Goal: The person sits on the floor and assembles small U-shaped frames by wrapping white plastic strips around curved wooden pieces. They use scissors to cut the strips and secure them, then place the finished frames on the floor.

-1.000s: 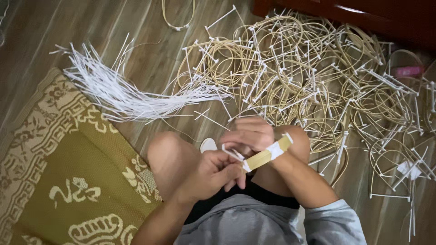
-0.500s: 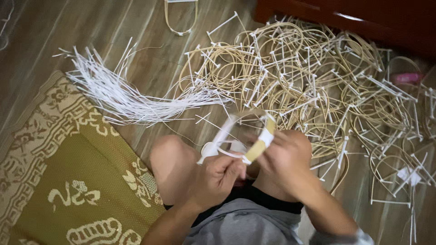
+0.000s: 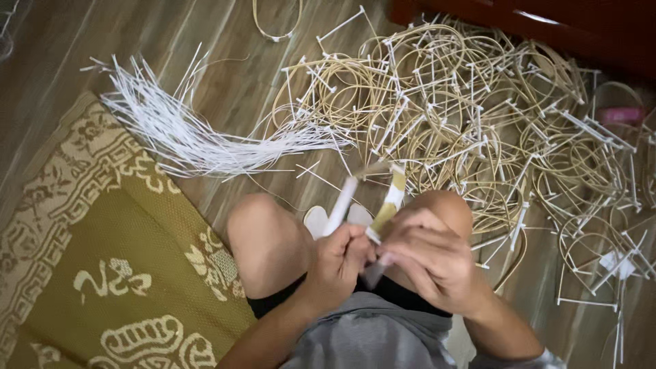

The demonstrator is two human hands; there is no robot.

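I sit on the floor with both knees up. My left hand (image 3: pixel 336 258) and my right hand (image 3: pixel 427 260) meet just above my lap. Between them they hold a flat tan cane strip (image 3: pixel 391 201) bent into a loop, and a white plastic tie (image 3: pixel 340 206) that sticks up from my left fingers. The left hand pinches the tie, the right hand grips the strip's lower end. Motion blur hides the exact finger contact.
A bundle of white plastic ties (image 3: pixel 205 140) fans out on the wooden floor (image 3: pixel 68 61) to the left. A large heap of tan cane loops bound with white ties (image 3: pixel 465 116) fills the upper right. A green patterned mat (image 3: pixel 96 273) lies lower left. Dark red furniture (image 3: pixel 547 20) stands at top right.
The strip was held low and flat across my hands; it has been raised and bent upright, with the white tie now pointing up. My view has shifted slightly downward.
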